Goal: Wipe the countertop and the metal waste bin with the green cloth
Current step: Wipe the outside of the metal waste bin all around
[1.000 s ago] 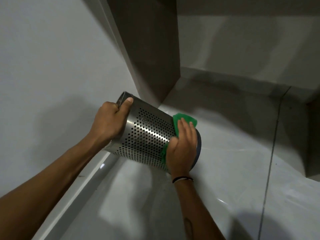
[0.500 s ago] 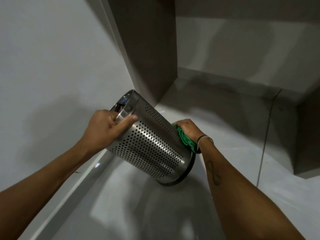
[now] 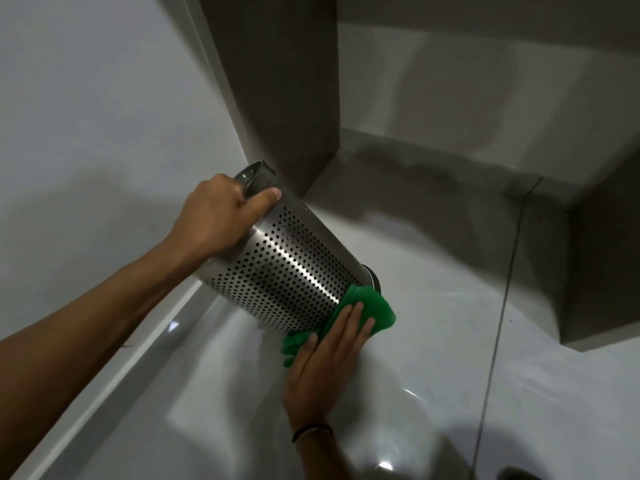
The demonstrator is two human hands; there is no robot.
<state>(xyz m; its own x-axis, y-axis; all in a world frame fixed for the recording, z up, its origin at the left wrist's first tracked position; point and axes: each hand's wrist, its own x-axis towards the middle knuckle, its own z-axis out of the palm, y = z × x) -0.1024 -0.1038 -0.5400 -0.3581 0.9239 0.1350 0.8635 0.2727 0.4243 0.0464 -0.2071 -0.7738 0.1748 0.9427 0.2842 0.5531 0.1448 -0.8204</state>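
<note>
The perforated metal waste bin (image 3: 284, 261) is tilted, its open rim up and to the left, its dark base low at the right. My left hand (image 3: 214, 216) grips the rim, thumb on the outer wall. The green cloth (image 3: 372, 308) is pressed against the bin's lower end near the base. My right hand (image 3: 325, 355) lies flat on the cloth, fingers extended, holding it to the bin. The glossy grey floor-like surface (image 3: 433, 341) lies beneath.
A white wall (image 3: 86, 116) with a skirting strip (image 3: 114, 372) runs along the left. A dark brown panel (image 3: 277, 81) stands just behind the bin's rim. Another dark panel (image 3: 609, 265) stands at the right. A dark joint line (image 3: 498, 337) crosses the surface.
My right hand with the cloth has come from the bin's far side round to its near lower end. The bin has tilted further, its base swung right.
</note>
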